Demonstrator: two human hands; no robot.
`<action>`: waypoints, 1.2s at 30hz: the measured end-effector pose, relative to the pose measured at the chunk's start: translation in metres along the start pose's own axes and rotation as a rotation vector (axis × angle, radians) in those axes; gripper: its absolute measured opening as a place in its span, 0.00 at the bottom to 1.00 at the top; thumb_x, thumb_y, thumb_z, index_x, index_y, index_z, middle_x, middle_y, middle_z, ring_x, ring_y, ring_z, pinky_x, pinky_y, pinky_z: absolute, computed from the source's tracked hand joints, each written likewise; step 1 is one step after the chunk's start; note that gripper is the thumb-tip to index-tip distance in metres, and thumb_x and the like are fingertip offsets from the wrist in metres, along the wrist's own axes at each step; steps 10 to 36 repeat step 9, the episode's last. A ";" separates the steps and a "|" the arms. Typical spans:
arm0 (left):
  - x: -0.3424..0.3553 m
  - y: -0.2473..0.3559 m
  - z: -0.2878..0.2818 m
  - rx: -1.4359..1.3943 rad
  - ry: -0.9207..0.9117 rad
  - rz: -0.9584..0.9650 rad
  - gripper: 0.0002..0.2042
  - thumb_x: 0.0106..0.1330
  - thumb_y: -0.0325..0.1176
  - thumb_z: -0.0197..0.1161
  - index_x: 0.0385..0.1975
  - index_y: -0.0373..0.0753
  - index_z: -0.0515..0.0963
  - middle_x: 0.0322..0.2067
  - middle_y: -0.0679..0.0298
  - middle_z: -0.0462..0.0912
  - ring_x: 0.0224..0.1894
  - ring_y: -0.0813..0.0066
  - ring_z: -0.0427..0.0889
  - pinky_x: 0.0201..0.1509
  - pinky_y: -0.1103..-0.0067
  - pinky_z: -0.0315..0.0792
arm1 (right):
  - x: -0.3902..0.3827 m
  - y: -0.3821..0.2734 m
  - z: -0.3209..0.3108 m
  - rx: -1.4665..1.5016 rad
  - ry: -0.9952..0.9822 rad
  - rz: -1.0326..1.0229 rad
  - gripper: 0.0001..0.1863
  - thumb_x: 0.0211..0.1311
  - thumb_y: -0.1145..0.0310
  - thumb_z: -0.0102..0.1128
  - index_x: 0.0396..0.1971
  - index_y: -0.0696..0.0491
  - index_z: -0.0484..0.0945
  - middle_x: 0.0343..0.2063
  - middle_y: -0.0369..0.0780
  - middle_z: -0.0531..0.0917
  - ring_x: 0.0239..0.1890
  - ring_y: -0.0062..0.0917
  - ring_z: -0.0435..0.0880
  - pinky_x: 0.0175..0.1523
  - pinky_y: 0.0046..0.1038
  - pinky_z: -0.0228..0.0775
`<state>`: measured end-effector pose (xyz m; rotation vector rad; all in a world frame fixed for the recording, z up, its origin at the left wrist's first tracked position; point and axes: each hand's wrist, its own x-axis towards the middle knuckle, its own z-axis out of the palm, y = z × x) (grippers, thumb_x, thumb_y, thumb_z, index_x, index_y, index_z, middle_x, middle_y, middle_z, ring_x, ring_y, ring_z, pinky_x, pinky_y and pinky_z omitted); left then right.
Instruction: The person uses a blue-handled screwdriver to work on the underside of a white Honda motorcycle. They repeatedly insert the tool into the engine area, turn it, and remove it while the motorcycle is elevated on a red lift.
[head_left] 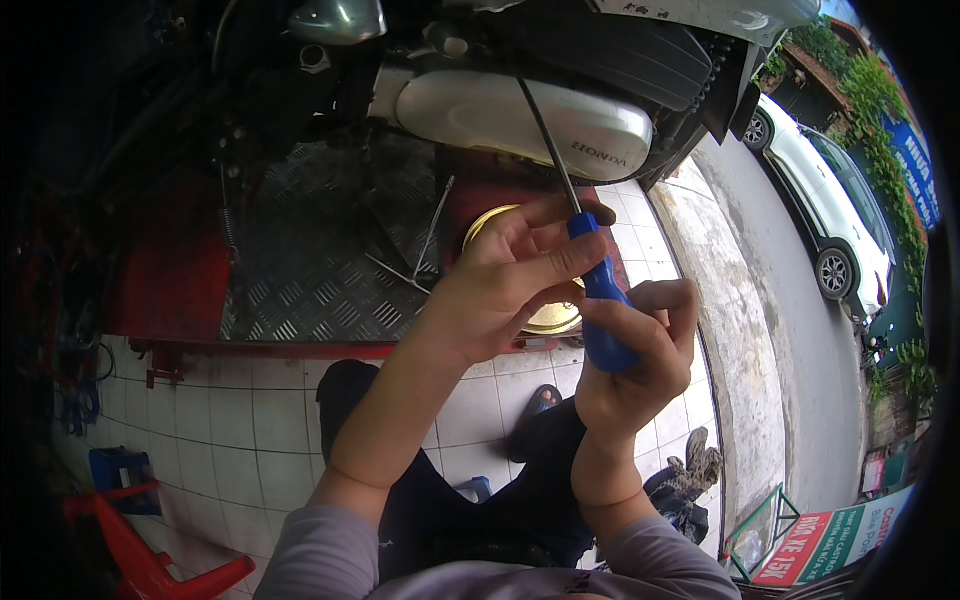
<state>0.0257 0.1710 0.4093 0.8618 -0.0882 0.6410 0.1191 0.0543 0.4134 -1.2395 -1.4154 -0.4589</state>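
Observation:
Both my hands are closed round a screwdriver (610, 320) with a blue handle and a long thin metal shaft. The fingers of my left hand (525, 255) pinch the upper end of the handle by the shaft. Lower down, my right hand (645, 350) grips the handle's thick butt end. The shaft slants up and left, crossing in front of a silver motorbike side casing (520, 112); its tip disappears in the dark area above the casing. Behind my left hand, a round gold-coloured dish (555, 318) is partly hidden.
The motorbike's tyre (620, 50) is above the casing. A T-shaped wrench (432, 235) lies on the red lift's patterned metal plate (310, 270). A red plastic chair (150, 555) and blue stool (120, 475) stand at lower left. A white car (835, 205) is outside, right.

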 end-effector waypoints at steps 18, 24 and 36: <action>0.003 -0.008 -0.001 -0.082 -0.052 0.097 0.28 0.67 0.29 0.61 0.65 0.31 0.60 0.48 0.50 0.78 0.55 0.64 0.77 0.60 0.72 0.73 | -0.010 -0.002 -0.007 0.459 -0.140 0.429 0.42 0.45 0.62 0.67 0.57 0.63 0.55 0.39 0.50 0.74 0.33 0.26 0.79 0.34 0.21 0.71; 0.003 -0.008 -0.001 -0.082 -0.052 0.097 0.28 0.67 0.29 0.61 0.65 0.31 0.60 0.48 0.50 0.78 0.55 0.64 0.77 0.60 0.72 0.73 | -0.010 -0.002 -0.007 0.459 -0.140 0.429 0.42 0.45 0.62 0.67 0.57 0.63 0.55 0.39 0.50 0.74 0.33 0.26 0.79 0.34 0.21 0.71; 0.003 -0.008 -0.001 -0.082 -0.052 0.097 0.28 0.67 0.29 0.61 0.65 0.31 0.60 0.48 0.50 0.78 0.55 0.64 0.77 0.60 0.72 0.73 | -0.010 -0.002 -0.007 0.459 -0.140 0.429 0.42 0.45 0.62 0.67 0.57 0.63 0.55 0.39 0.50 0.74 0.33 0.26 0.79 0.34 0.21 0.71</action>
